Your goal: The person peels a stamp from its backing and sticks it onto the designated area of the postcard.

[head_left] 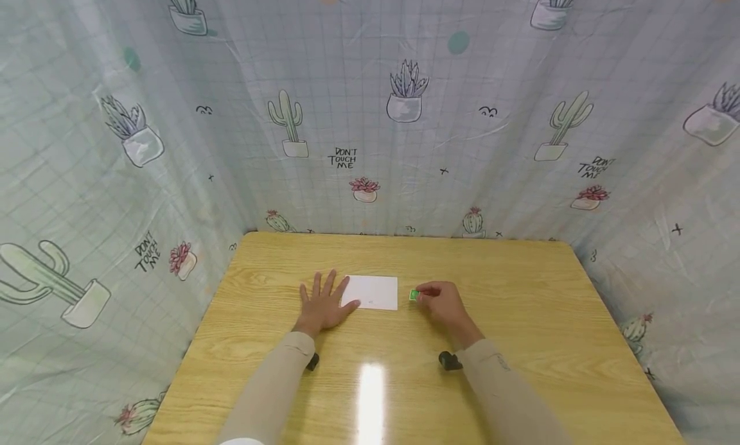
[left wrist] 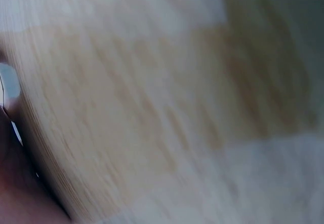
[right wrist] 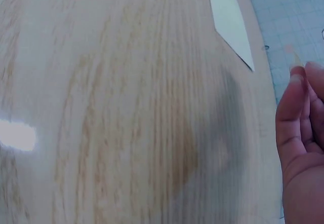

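Note:
A white rectangular sheet of paper or card (head_left: 374, 292) lies flat on the table, with a small faint mark near its lower edge. My left hand (head_left: 322, 305) is spread at its left side, the thumb resting on the sheet. To the right of the sheet, my right hand (head_left: 444, 302) pinches a small green square with a pale border (head_left: 413, 295) between thumb and fingers; it looks like a stamp or sticker. In the right wrist view only a thin pale bit of it (right wrist: 297, 59) shows at the fingertips. The left wrist view catches just part of the left hand (left wrist: 20, 188).
The wooden table (head_left: 509, 284) reaches back to a curtain (head_left: 370, 130) printed with potted cacti, which also hangs at both sides. A bright light reflection (head_left: 370, 400) falls on the near part of the tabletop. Both wrists wear small black devices (head_left: 449, 361).

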### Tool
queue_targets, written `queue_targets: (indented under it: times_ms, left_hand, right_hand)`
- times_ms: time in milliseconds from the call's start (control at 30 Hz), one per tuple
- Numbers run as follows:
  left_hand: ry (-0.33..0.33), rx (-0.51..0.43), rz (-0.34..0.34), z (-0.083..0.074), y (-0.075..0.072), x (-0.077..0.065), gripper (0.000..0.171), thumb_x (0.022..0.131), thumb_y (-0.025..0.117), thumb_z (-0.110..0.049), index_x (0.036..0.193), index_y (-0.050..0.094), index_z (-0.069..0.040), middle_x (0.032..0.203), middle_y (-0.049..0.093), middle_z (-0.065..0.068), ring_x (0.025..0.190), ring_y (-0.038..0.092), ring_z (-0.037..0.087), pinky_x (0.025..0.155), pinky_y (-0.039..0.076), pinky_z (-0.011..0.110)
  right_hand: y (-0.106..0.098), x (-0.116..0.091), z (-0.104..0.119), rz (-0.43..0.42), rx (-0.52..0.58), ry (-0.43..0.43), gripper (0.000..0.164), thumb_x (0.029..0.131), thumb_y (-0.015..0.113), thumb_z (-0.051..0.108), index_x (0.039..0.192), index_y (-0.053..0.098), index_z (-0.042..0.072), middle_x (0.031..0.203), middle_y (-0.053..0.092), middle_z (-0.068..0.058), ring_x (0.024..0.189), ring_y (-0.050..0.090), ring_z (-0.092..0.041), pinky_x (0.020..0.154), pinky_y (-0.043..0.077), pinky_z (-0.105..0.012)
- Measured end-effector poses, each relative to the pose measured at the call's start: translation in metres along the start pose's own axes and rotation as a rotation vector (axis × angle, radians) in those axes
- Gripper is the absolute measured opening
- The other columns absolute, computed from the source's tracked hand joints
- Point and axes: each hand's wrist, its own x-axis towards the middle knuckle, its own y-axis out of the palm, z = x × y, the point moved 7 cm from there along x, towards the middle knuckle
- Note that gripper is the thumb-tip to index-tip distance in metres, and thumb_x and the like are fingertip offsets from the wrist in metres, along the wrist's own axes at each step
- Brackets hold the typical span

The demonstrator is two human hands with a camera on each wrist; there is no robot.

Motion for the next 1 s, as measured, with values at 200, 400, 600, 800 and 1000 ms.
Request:
queue_targets:
  times_ms: [200, 400, 600, 800, 1000]
  left_hand:
    - [-0.012, 0.056, -0.009, -0.005, -0.006, -0.005, 0.080, 0.102, 0.042, -0.071, 0.168, 0.020, -0.033, 0.178, 0.004, 0.008, 0.163, -0.006, 0.045, 0.121, -0.005, 0.080]
    - [-0.014, 0.070, -0.023, -0.005, -0.005, -0.005, 0.080, 0.102, 0.040, -0.072, 0.168, 0.020, -0.033, 0.178, 0.005, 0.007, 0.163, -0.004, 0.045, 0.121, -0.003, 0.080]
    - [-0.014, 0.069, -0.020, -0.005, -0.005, -0.004, 0.081, 0.101, 0.041, -0.073, 0.168, 0.020, -0.033, 0.178, 0.005, 0.008, 0.163, -0.004, 0.046, 0.121, -0.004, 0.081]
    - [-0.013, 0.073, -0.024, -0.008, -0.006, -0.006, 0.079, 0.102, 0.040, -0.072, 0.168, 0.021, -0.033, 0.178, 0.007, 0.008, 0.163, -0.002, 0.046, 0.120, -0.002, 0.081]
    - [-0.012, 0.071, -0.027, -0.008, -0.006, -0.006, 0.080, 0.102, 0.040, -0.073, 0.168, 0.021, -0.032, 0.178, 0.007, 0.008, 0.163, -0.003, 0.047, 0.120, -0.002, 0.082]
  right_hand:
    - [-0.003, -0.002, 0.009, 0.052, 0.032, -0.066, 0.021, 0.093, 0.068, -0.007, 0.113, 0.076, -0.006, 0.109, 0.075, -0.023, 0.098, 0.069, -0.029, 0.078, 0.055, -0.018]
    - [-0.004, -0.005, 0.013, 0.049, 0.051, -0.061, 0.021, 0.093, 0.072, -0.004, 0.113, 0.076, -0.004, 0.108, 0.075, -0.020, 0.095, 0.068, -0.023, 0.077, 0.055, -0.019]
    - [-0.004, -0.007, 0.019, 0.024, 0.062, -0.078, 0.015, 0.093, 0.075, 0.001, 0.107, 0.077, -0.002, 0.099, 0.074, -0.013, 0.084, 0.066, -0.016, 0.080, 0.062, -0.037]
    - [-0.004, -0.008, 0.024, 0.021, 0.053, -0.109, 0.014, 0.096, 0.075, 0.010, 0.105, 0.077, 0.000, 0.096, 0.076, -0.015, 0.079, 0.067, -0.018, 0.082, 0.060, -0.051]
    - [-0.005, -0.008, 0.028, 0.004, 0.050, -0.125, 0.015, 0.099, 0.072, 0.013, 0.102, 0.078, -0.001, 0.094, 0.075, -0.019, 0.080, 0.067, -0.020, 0.081, 0.061, -0.048]
